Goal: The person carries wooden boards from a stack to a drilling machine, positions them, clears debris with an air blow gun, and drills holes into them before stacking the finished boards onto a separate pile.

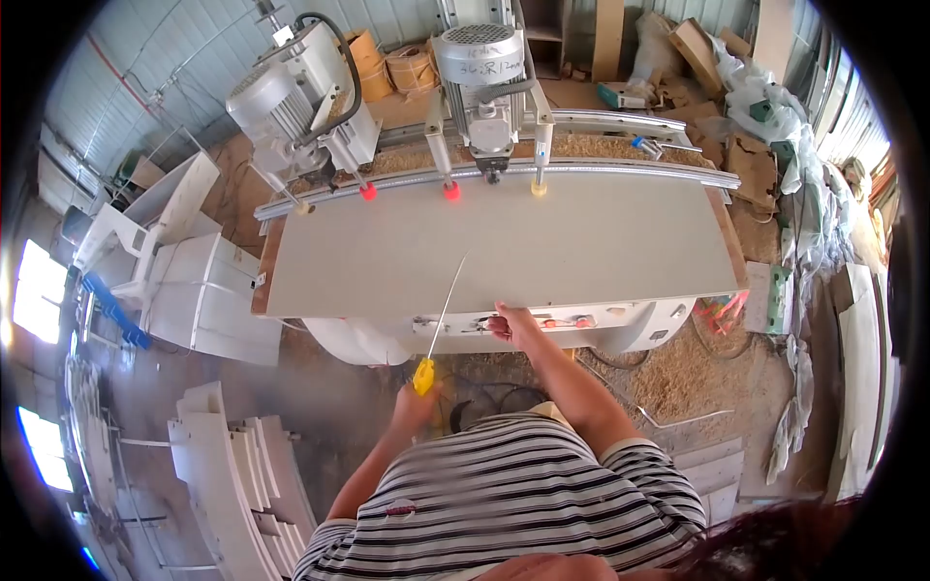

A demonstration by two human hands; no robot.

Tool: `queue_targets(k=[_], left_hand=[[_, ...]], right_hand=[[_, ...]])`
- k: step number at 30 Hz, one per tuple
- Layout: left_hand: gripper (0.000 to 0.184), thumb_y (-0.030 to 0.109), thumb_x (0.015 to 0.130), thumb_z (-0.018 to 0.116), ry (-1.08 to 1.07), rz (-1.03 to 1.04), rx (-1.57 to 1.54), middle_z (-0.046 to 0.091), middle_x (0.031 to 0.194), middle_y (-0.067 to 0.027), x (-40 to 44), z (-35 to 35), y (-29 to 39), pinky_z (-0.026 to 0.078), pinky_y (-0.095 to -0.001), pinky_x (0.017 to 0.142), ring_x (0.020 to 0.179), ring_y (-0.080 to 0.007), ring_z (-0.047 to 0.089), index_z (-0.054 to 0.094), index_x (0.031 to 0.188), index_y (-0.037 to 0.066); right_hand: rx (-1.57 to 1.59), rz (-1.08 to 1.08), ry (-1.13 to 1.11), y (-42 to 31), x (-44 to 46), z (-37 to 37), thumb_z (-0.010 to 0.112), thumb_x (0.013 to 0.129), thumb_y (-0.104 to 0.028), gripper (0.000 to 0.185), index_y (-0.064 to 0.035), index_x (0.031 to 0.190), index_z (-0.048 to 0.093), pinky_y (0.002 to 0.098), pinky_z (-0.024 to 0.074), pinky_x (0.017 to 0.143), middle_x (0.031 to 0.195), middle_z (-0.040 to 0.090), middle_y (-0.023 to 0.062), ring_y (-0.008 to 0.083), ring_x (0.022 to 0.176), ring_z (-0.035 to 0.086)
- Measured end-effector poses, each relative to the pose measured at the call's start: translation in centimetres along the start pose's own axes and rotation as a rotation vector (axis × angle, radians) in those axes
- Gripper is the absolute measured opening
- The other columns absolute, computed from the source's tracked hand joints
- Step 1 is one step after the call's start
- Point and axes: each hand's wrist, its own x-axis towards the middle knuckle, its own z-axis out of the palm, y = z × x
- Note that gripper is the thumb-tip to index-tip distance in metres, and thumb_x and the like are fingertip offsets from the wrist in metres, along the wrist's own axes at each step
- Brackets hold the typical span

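Observation:
In my left hand [415, 405] is a yellow air blow gun [423, 376], its long thin metal nozzle pointing up and forward over a pale flat panel [504, 242]. The fingers are closed around its body. My right hand [512, 326] is at the panel's front edge, thumb on the edge and fingers curled below it, close to the knobs on the machine's front [581, 321]. The panel lies flat on the machine bed, under two motor heads. Red and yellow hold-down feet [451, 192] stand at its far edge.
Two drilling motors [481, 87] rise at the back, with cables. Sawdust [668, 382] covers the floor on the right. Stacked pale boards [218, 455] stand at the left. Plastic sheeting [775, 107] and cardboard lie at the back right. A hose runs across the floor.

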Motion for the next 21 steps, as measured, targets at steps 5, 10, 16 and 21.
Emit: queue_targets(k=[5,10,16,21], left_hand=[[0.044,0.038,0.077,0.065,0.075,0.022,-0.041,0.06,0.066,-0.0114,-1.0,1.3,-1.9,0.045,-0.034,0.055,0.064,-0.0204,0.06,0.059,0.087,-0.004],[0.03,0.027,0.083,0.06,0.064,0.331,0.421,0.056,0.066,-0.0047,-5.1,0.1,-0.1,0.042,-0.0306,0.053,0.06,-0.0153,0.054,0.056,0.079,-0.003],[0.006,0.008,0.081,0.054,-0.021,0.132,-0.323,0.048,0.061,0.0013,-8.1,1.1,2.5,0.039,-0.0286,0.047,0.057,-0.0111,0.051,0.052,0.076,0.01],[0.009,0.007,0.078,0.056,0.333,-0.301,-0.92,0.046,0.058,0.0034,-8.1,-0.3,2.1,0.036,-0.0242,0.042,0.047,-0.01,0.048,0.05,0.073,0.012]], right_hand=[[-0.188,-0.052,-0.101,0.2,-1.4,-4.2,0.057,0.085,-0.039,0.031,-0.0101,0.093,0.052,0.0319,0.0506,0.064,0.08,0.061,0.0063,0.0167,0.069,0.061],[-0.33,-0.197,-0.161,-0.3,-4.3,-14.5,0.051,0.088,-0.033,0.03,-0.0039,0.096,0.053,0.0262,0.0513,0.057,0.08,0.059,0.0087,0.0146,0.065,0.06],[-0.664,-0.713,0.38,-7.4,-11.7,-24.0,0.056,0.086,-0.02,0.019,-0.0017,0.092,0.056,0.0268,0.0507,0.052,0.079,0.058,0.0078,0.0157,0.061,0.059],[-1.126,-0.901,0.803,-13.6,-13.7,-33.6,0.07,0.073,-0.022,0.045,-0.0065,0.111,0.051,0.0432,0.048,0.076,0.114,0.051,0.0167,0.0293,0.097,0.055]])
